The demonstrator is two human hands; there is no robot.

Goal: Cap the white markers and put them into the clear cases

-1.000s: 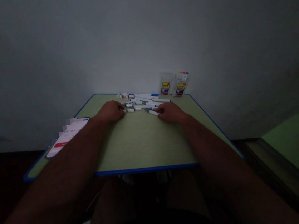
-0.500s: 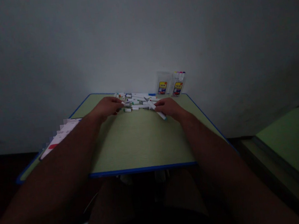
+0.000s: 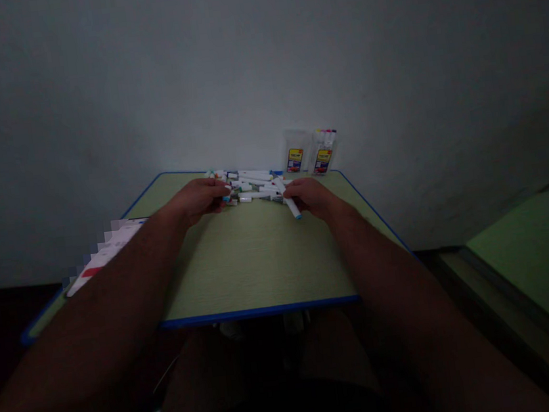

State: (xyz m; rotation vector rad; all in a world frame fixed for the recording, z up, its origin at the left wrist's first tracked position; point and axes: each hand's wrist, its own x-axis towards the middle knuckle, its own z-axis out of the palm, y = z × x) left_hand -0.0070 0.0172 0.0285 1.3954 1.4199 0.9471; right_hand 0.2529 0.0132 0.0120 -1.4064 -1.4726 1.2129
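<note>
My right hand (image 3: pixel 310 195) is closed round a white marker (image 3: pixel 288 199) with a blue lower end, held at a tilt at the right side of a pile. In the fingertips of my left hand (image 3: pixel 203 198) is a small white marker cap (image 3: pixel 227 195) with a blue part, pinched at the pile's left side. Between and behind the hands lie several white markers (image 3: pixel 255 176) and loose caps (image 3: pixel 245 198), some markers showing grey uncapped ends. Dim light blurs their small details.
Two clear cases with yellow labels stand by the wall: the left case (image 3: pixel 295 158), and the right case (image 3: pixel 323 159) with several colour-tipped markers. A tablet-like screen (image 3: pixel 106 251) lies at the left of the blue-edged table (image 3: pixel 256 267), partly behind my left forearm.
A small cap with a blue part now shows between my left fingertips. The marker in my right hand has turned more upright, and its top is no longer a bare grey tip.
</note>
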